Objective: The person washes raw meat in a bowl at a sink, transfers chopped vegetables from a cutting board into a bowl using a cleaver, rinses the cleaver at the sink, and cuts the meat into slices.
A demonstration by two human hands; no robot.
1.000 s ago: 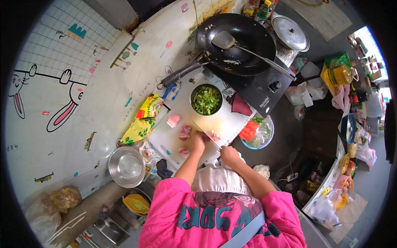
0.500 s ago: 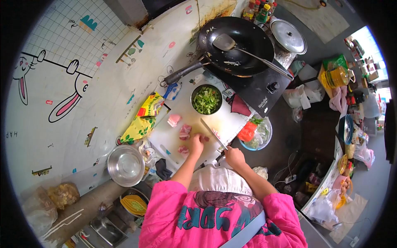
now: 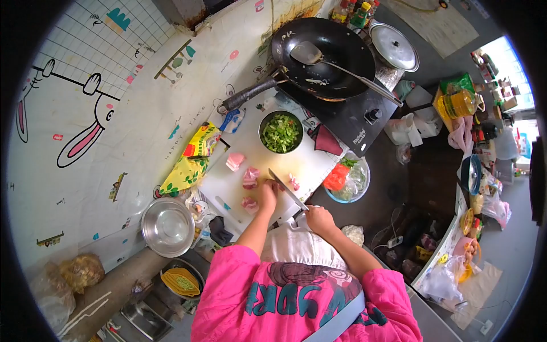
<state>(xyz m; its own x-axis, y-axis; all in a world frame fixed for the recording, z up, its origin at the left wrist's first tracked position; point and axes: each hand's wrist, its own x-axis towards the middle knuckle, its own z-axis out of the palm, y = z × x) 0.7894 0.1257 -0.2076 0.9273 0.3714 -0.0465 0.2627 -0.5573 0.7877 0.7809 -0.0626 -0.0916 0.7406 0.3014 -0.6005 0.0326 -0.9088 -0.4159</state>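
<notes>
My right hand (image 3: 320, 219) is wrapped round the handle of a kitchen knife (image 3: 289, 191), whose blade points up and left over the white cutting board (image 3: 225, 191). Close against the blade's left side, my left hand (image 3: 268, 195) has its fingers curled down at the board; whatever they hold is hidden. Pieces of raw meat lie left of it: one pale pink piece (image 3: 235, 162), a redder piece (image 3: 250, 177) and another piece (image 3: 249, 205). Small meat slices (image 3: 293, 182) sit right of the blade. A metal bowl of chopped greens (image 3: 281, 132) stands on the board's far part.
A black wok (image 3: 342, 62) with a spatula (image 3: 356, 76) rests on the cooktop (image 3: 364, 128). Yellow packets (image 3: 191, 162) lean by the wall. A steel basin (image 3: 168, 227) stands left, and a bowl of bagged vegetables (image 3: 356, 182) right of the board.
My left hand has shifted slightly left, its fingers curling closer to the blade. The knife has moved a little left and down, uncovering small slices on its right. The whole view has shifted slightly.
</notes>
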